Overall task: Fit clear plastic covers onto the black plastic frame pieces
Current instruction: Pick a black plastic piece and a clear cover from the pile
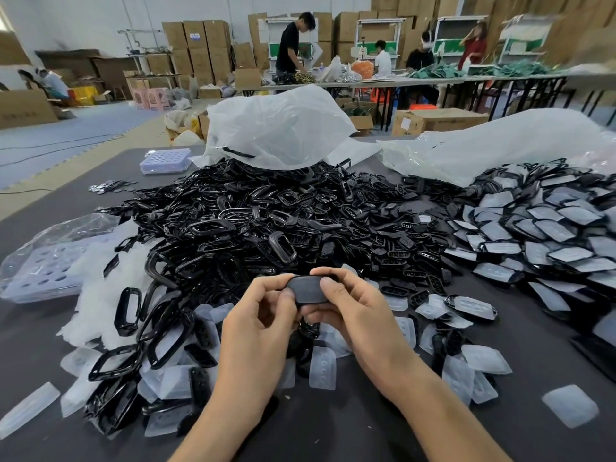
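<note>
Head view — both hands (pixel 310 311) pinch one black frame piece (pixel 306 288).

Frame pile (pixel 253 221) mid-table (pixel 520 438), loose covers (pixel 321 366) before it, covered frames (pixel 546 235) right, bags (pixel 280 128) behind

Both hands raised over dark grey table (pixel 333 431). Left hand (pixel 263 315) and right hand (pixel 353 305) pinch one black frame piece (pixel 305 288) between them, thumbs on its near face, fingers curled behind. Big heap of black frames (pixel 253 221) just beyond hands. Clear covers (pixel 321 368) scattered near front, mixed with loose frames. Covered pieces (pixel 546 235) piled at right. Two crumpled plastic bags (pixel 280 128) at far edge. Lilac tray (pixel 165 161) far left. Workers at long tables in background.
</note>
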Tool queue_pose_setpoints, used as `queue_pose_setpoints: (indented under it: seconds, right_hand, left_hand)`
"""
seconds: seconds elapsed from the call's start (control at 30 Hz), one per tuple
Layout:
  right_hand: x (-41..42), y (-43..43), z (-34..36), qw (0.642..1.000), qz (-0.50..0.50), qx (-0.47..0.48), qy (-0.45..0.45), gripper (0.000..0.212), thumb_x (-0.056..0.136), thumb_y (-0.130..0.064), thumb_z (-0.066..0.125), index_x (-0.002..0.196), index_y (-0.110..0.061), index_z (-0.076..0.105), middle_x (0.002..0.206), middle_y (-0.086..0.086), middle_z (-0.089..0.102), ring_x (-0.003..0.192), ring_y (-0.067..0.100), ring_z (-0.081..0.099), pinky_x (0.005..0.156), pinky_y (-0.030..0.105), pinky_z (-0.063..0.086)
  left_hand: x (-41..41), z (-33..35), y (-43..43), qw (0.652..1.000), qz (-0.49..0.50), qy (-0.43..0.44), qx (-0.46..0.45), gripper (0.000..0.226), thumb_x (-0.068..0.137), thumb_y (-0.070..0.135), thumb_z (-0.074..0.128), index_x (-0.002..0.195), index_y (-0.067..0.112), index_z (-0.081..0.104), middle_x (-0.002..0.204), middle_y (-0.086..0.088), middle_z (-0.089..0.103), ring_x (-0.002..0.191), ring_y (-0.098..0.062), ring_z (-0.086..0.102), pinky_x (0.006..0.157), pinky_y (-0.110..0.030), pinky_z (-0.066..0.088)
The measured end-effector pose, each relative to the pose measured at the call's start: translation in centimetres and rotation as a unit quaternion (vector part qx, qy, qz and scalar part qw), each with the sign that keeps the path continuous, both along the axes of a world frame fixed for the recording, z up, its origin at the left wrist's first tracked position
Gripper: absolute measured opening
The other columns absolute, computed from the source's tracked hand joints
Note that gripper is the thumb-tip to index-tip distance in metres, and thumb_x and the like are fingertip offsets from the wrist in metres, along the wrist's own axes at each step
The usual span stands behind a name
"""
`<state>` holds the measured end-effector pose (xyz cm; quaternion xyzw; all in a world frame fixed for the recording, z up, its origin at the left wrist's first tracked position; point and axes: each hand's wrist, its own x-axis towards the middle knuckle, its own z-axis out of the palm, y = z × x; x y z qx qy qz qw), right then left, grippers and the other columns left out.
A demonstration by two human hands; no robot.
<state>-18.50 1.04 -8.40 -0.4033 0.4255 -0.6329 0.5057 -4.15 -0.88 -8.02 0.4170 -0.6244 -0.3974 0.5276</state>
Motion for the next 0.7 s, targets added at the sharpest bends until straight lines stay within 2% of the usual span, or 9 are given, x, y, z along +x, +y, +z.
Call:
queue_pose_setpoints:
  seconds: [0.13,0.33,0.4,0.5,0.57,0.63,0.7]
  right_hand:
    - [0.09,-0.11,0.00,0.999,0.011,0.016,-0.051,0.019,0.104,-0.011,0.053,0.104,-0.013,0.072,0.087,0.010,0.075,0.074,0.018,0.072,0.068,0.023,0.058]
    - [-0.03,-0.14,0.18,0.997,0.047,0.026,-0.063,0.016,0.095,-0.013,0.068,0.088,-0.022,0.079,0.085,0.007,0.073,0.069,0.015,0.068,0.063,0.021,0.056]
    - [-0.10,-0.08,0.29,0.995,0.064,0.024,-0.074,0.005,0.085,-0.021,0.076,0.088,-0.022,0.079,0.085,0.008,0.074,0.069,0.015,0.068,0.062,0.021,0.056]
    - [-0.39,-0.06,0.19,0.995,0.077,0.025,-0.063,0.009,0.078,-0.026,0.081,0.087,-0.023,0.079,0.082,0.010,0.073,0.069,0.017,0.069,0.063,0.023,0.056]
    - [-0.63,-0.04,0.09,0.996,0.076,0.030,-0.033,0.002,0.085,-0.019,0.078,0.085,-0.020,0.077,0.081,0.010,0.073,0.070,0.019,0.070,0.063,0.023,0.056]
    - [-0.75,0.07,0.17,0.997,0.069,0.043,0.005,0.005,0.091,-0.012,0.073,0.089,-0.013,0.069,0.078,0.009,0.073,0.068,0.019,0.070,0.062,0.023,0.056]
    - [-0.81,0.17,0.35,0.997,0.050,0.045,0.032,0.008,0.094,-0.011,0.070,0.089,-0.010,0.063,0.075,0.005,0.071,0.065,0.017,0.068,0.061,0.022,0.054]
  left_hand:
    - [0.03,-0.07,0.09,1.000,-0.012,-0.005,-0.004,0.020,0.096,0.015,0.062,0.094,0.033,0.071,0.068,0.008,0.065,0.067,-0.011,0.064,0.063,-0.014,0.048]
    - [0.14,-0.31,0.25,0.999,-0.033,-0.035,-0.027,0.025,0.094,0.021,0.063,0.097,0.045,0.070,0.068,0.010,0.063,0.063,-0.004,0.058,0.063,-0.017,0.050]
    - [0.21,-0.38,0.32,0.998,-0.039,-0.046,-0.031,0.026,0.095,0.022,0.063,0.101,0.046,0.070,0.074,0.009,0.067,0.068,-0.006,0.063,0.067,-0.023,0.055]
    - [0.36,-0.27,0.36,0.994,-0.050,-0.076,-0.066,0.027,0.097,0.022,0.060,0.109,0.044,0.071,0.090,0.010,0.071,0.086,-0.011,0.069,0.077,-0.032,0.058]
    - [0.47,-0.21,0.30,0.986,-0.050,-0.117,-0.112,0.032,0.098,0.021,0.056,0.113,0.047,0.068,0.091,0.011,0.066,0.088,-0.012,0.067,0.076,-0.025,0.055]
    - [0.58,-0.15,0.33,0.978,-0.054,-0.146,-0.141,0.033,0.098,0.024,0.052,0.116,0.049,0.063,0.088,0.011,0.059,0.084,-0.011,0.064,0.072,-0.016,0.049]
    - [0.70,-0.16,0.39,0.970,-0.056,-0.169,-0.167,0.030,0.099,0.031,0.048,0.123,0.044,0.063,0.090,0.014,0.057,0.084,-0.010,0.062,0.072,-0.012,0.046]
